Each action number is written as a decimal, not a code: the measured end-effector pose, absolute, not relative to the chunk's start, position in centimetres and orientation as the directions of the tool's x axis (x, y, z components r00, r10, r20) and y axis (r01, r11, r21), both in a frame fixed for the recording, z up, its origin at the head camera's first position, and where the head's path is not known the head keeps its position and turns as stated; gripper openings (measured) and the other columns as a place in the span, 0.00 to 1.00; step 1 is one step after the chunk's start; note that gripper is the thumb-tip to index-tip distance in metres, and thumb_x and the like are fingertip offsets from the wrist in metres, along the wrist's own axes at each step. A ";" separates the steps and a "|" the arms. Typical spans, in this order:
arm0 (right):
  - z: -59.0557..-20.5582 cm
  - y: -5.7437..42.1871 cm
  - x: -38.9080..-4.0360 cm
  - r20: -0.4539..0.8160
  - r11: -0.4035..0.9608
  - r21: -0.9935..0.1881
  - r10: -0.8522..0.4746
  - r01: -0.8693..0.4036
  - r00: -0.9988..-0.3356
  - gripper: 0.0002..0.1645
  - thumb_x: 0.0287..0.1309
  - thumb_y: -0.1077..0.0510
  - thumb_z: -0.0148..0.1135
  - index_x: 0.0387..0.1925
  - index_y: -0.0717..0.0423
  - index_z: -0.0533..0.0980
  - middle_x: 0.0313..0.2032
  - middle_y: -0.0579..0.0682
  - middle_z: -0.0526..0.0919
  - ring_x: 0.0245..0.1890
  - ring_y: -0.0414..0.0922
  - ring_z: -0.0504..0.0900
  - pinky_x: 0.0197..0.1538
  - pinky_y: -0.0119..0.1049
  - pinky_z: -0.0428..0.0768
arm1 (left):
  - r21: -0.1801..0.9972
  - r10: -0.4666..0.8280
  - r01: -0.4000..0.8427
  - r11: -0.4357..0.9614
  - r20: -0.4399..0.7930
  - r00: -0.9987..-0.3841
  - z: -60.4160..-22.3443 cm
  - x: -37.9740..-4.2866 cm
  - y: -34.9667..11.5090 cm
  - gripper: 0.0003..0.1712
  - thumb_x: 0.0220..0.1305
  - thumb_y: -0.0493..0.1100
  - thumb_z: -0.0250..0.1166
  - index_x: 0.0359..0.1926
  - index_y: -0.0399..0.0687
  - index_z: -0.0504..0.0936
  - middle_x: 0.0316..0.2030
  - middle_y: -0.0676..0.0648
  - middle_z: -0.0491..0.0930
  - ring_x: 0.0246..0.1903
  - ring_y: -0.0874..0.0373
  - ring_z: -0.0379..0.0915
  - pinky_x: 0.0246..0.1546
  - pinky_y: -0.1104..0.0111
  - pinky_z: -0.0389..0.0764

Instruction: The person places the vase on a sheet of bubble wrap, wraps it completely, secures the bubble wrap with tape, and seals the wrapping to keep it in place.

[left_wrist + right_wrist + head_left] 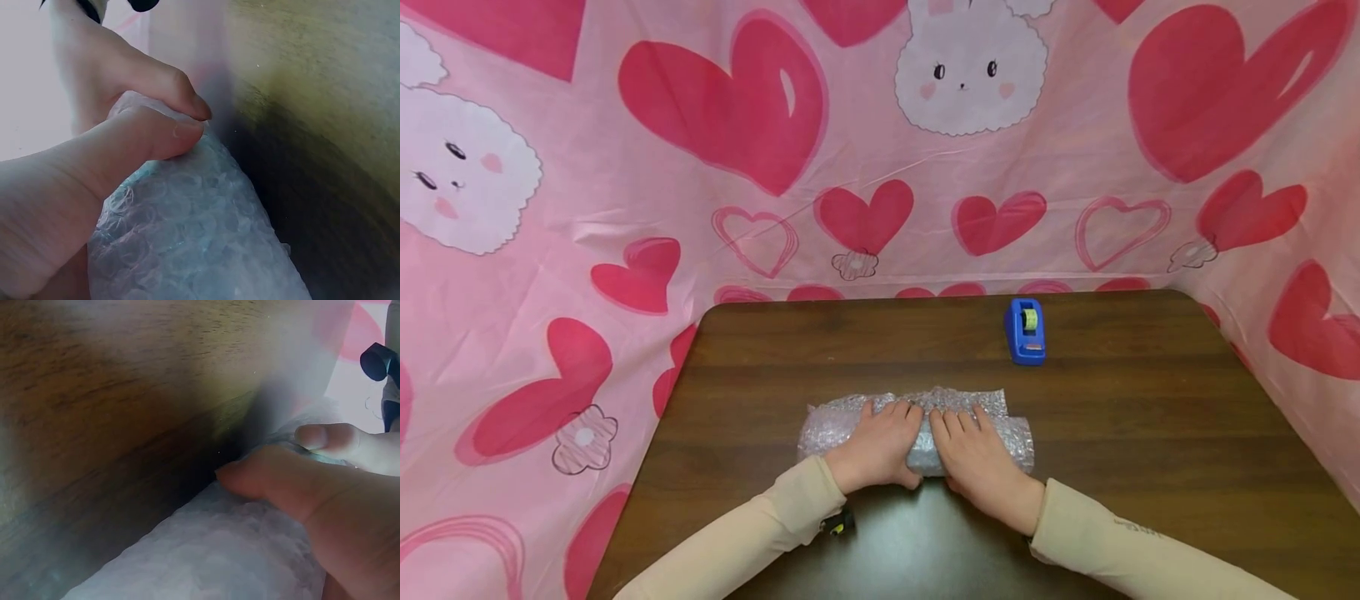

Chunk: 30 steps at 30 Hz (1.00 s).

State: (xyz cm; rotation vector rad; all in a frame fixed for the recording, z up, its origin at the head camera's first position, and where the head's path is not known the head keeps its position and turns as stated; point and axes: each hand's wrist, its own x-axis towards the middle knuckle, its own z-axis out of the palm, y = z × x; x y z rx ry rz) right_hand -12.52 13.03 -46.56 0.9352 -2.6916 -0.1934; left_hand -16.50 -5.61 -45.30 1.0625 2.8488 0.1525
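A roll of bubble wrap point(827, 429) lies crosswise on the table, with a loose flap point(992, 403) along its far side. Its middle shows a bluish tint between the hands; what it is wrapped around is hidden. My left hand point(880, 446) grips the roll left of its middle, fingers over the top and thumb on the near side. Close beside it, my right hand point(983, 468) holds the roll in the same way. In the left wrist view both thumbs press on the bubble wrap point(194, 231). The right wrist view shows the thumbs nearly meeting over the bubble wrap point(219, 556).
A blue tape dispenser point(1028, 353) with a roll of tape stands toward the back of the dark wooden table point(1120, 408), beyond the right hand. A pink heart-patterned cloth point(865, 158) hangs behind the table and along its sides.
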 end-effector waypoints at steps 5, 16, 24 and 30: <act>-46.5 13.1 -12.9 0.180 0.775 0.201 -0.630 -0.599 -0.755 0.53 0.32 0.48 0.87 0.59 0.67 0.73 0.45 0.61 0.82 0.45 0.58 0.83 0.57 0.60 0.80 | 0.146 0.639 0.624 0.768 -0.098 -0.763 -45.1 -16.7 -5.6 0.55 0.43 0.63 0.83 0.68 0.41 0.73 0.59 0.43 0.80 0.60 0.48 0.77 0.61 0.30 0.68; -45.5 13.0 -13.8 0.098 0.783 0.100 -0.622 -0.614 -0.777 0.51 0.33 0.48 0.88 0.57 0.66 0.72 0.46 0.61 0.82 0.45 0.58 0.83 0.54 0.60 0.81 | 0.207 0.617 0.603 0.771 -0.008 -0.787 -45.1 -16.0 -6.4 0.55 0.47 0.64 0.83 0.70 0.48 0.68 0.65 0.42 0.75 0.64 0.45 0.72 0.63 0.25 0.60; -44.9 13.0 -14.4 0.013 0.782 0.049 -0.622 -0.621 -0.783 0.50 0.36 0.47 0.88 0.57 0.64 0.72 0.48 0.60 0.82 0.47 0.57 0.83 0.52 0.58 0.80 | 0.184 0.631 0.629 0.755 0.060 -0.774 -45.3 -15.1 -6.6 0.51 0.49 0.63 0.82 0.67 0.46 0.70 0.59 0.43 0.76 0.60 0.44 0.74 0.62 0.28 0.65; -44.7 13.1 -14.5 -0.010 0.779 0.029 -0.626 -0.626 -0.780 0.48 0.35 0.47 0.87 0.55 0.62 0.72 0.46 0.59 0.81 0.46 0.57 0.83 0.51 0.57 0.81 | 0.127 0.648 0.655 0.745 0.099 -0.755 -45.6 -14.8 -6.7 0.50 0.48 0.63 0.83 0.65 0.46 0.71 0.57 0.44 0.78 0.58 0.46 0.76 0.61 0.28 0.66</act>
